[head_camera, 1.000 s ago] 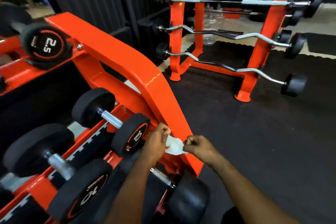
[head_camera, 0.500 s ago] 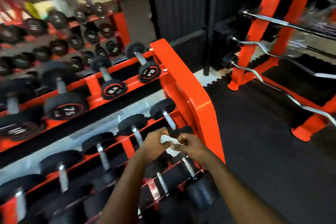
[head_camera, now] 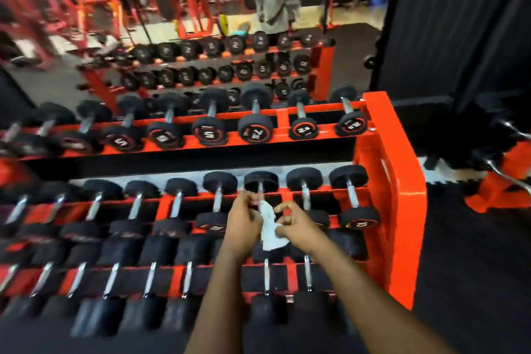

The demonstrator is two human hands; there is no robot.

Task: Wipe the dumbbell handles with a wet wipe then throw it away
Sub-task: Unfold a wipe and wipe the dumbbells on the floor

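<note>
A white wet wipe (head_camera: pixel 269 228) hangs between my two hands above the middle tier of an orange dumbbell rack (head_camera: pixel 402 187). My left hand (head_camera: pixel 242 220) pinches its upper edge, and my right hand (head_camera: pixel 293 223) grips its right side. Just behind my hands lies a black dumbbell (head_camera: pixel 261 182) with a chrome handle; its near end is hidden by my hands and the wipe. Several more black dumbbells with chrome handles fill all three tiers. The picture is motion-blurred, mostly at the left.
A mirror (head_camera: pixel 201 23) behind the rack reflects the dumbbells, red gym machines and a person in a white shirt. The rack's orange end post stands at my right. Black rubber floor (head_camera: pixel 474 267) and another orange rack's foot (head_camera: pixel 500 192) lie to the right.
My view has swung left from the rack's end post to face the rack and mirror. Both hands kept hold of the wipe, which now hangs more unfolded between them.
</note>
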